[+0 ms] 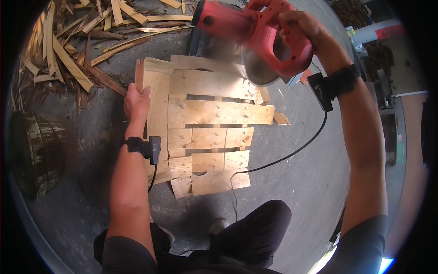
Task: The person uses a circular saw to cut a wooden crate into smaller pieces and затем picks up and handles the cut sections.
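My right hand [310, 32] is wrapped round the rear handle of a red power saw [267, 36] with a round metal blade [261, 68], at the far right. The blade's lower edge is beside the far right end of a panel of pale wooden slats [219, 112], with light shining on the wood there; I cannot tell whether they touch. At the panel's far left edge, my left hand [137, 101] is closed on a narrow reddish-brown wood strip [139, 75] standing out past my fingers. Its palm side is hidden.
Loose wood strips and offcuts [68, 59] lie heaped at the far left. A weathered round wooden block [36, 155] stands at the left. Small offcuts [281, 118] lie right of the panel. A black cable [285, 160] runs from my right wrist across the grey floor [292, 182].
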Motion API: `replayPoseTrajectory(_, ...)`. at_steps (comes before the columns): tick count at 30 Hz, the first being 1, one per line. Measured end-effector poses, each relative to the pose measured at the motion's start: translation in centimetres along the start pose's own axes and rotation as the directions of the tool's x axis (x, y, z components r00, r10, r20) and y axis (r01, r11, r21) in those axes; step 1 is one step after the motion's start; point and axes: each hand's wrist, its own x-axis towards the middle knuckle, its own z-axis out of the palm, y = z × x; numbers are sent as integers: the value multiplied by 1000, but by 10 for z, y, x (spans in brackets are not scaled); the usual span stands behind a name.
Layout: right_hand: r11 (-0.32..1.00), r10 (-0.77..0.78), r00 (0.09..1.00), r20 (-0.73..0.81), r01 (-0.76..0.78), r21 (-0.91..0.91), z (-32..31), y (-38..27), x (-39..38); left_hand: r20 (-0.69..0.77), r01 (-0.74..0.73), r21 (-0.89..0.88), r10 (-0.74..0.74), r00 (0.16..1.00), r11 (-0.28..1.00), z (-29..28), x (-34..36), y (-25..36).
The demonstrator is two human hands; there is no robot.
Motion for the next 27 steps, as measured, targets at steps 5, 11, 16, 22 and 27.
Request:
replayPoseTrajectory(5, 998, 53, 999, -14, -53, -31, -13, 1, 10, 35, -19, 50, 18, 999, 999, 7, -9, 10)
replayPoseTrajectory(11, 1000, -26, 999, -48, 25, -17, 3, 15, -2, 24, 15, 66, -17, 1000, 998, 11, -9, 12)
replayPoseTrajectory(16, 998, -31, 992, -125, 25, -49, 17, 25, -18, 27, 45, 90, -48, 998, 995, 10, -8, 10)
replayPoseTrajectory(22, 996, -75, 989, -131, 81, 36, 33, 55, -28, 49, 60, 82, -64, 997, 995, 9, -5, 9)
replayPoseTrajectory(27, 995, -87, 988, -131, 93, 35, 51, 72, -36, 34, 62, 20, -62, 997, 998, 7, -1, 13)
